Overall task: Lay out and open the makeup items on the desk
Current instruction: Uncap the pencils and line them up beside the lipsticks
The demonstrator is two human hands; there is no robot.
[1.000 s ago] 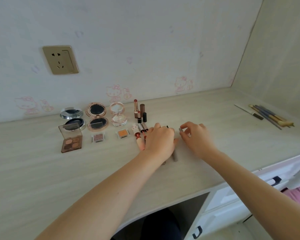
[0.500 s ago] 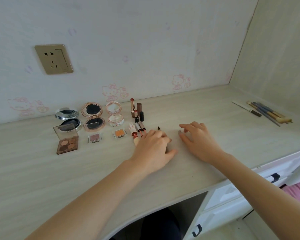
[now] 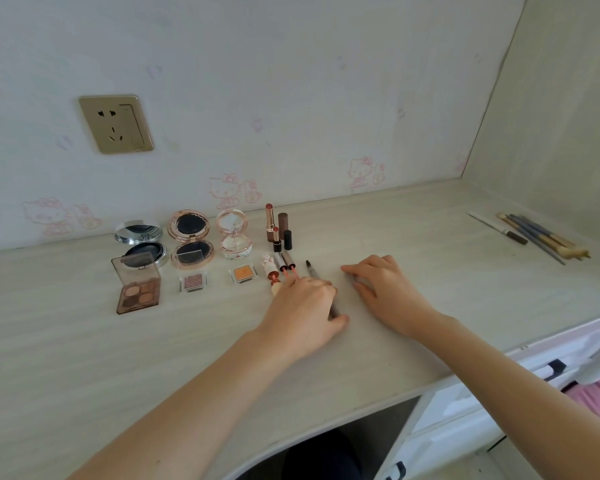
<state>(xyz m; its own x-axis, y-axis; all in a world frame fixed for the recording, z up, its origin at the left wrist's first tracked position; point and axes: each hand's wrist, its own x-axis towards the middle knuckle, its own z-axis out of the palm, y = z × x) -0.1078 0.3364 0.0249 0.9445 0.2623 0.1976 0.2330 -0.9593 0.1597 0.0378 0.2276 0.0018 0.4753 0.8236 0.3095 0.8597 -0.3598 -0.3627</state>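
My left hand (image 3: 303, 308) lies curled over a grey eyeliner pen (image 3: 310, 266) on the desk (image 3: 84, 341); the pen's dark tip sticks out beyond the fingers and its body shows by the thumb. My right hand (image 3: 387, 292) rests flat beside it, fingers apart, with a small dark sliver under the fingertips. Left of the hands lie two open lip glosses (image 3: 284, 262) and a white-pink lipstick (image 3: 269, 268). Behind them stand two open lipsticks (image 3: 270, 221) with their caps (image 3: 287, 240). Three open compacts (image 3: 189, 237), an open eyeshadow palette (image 3: 137, 292) and two small eyeshadow pots (image 3: 193, 282) sit further left.
Several makeup brushes (image 3: 534, 237) lie at the desk's far right by the side wall. A wall socket (image 3: 115, 124) is above the compacts. White drawers (image 3: 551, 370) with dark handles sit under the desk's right end; the front edge curves inward below my arms.
My left hand has drawn back toward me along the pen, baring its dark tip. My right hand has flattened onto the desk. The view has shifted slightly.
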